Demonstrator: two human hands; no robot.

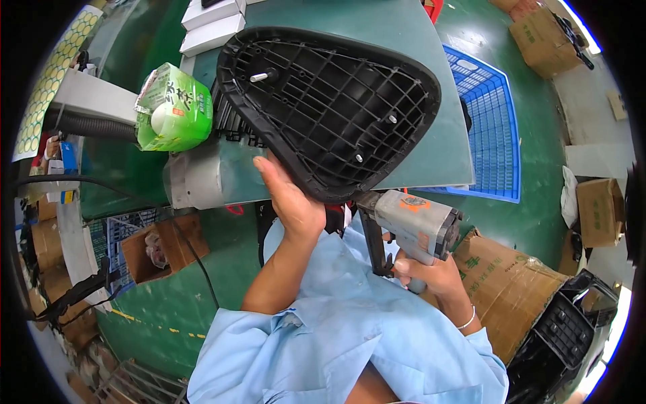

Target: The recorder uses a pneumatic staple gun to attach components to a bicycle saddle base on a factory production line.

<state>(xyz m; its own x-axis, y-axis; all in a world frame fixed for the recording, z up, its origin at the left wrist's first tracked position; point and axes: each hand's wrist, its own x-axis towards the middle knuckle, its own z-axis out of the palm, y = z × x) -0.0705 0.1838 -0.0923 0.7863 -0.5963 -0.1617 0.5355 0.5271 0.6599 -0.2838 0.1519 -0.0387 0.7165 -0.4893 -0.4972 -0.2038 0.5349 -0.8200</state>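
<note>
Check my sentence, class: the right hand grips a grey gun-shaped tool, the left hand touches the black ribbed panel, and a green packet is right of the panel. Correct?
No: the head view shows the green packet left of the black ribbed panel, not right. The right hand does grip the grey tool, and the left hand touches the panel.

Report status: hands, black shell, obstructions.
Left hand against near edge of black shell. Right hand gripping staple gun. Green package left of shell, clear of gun.
</note>
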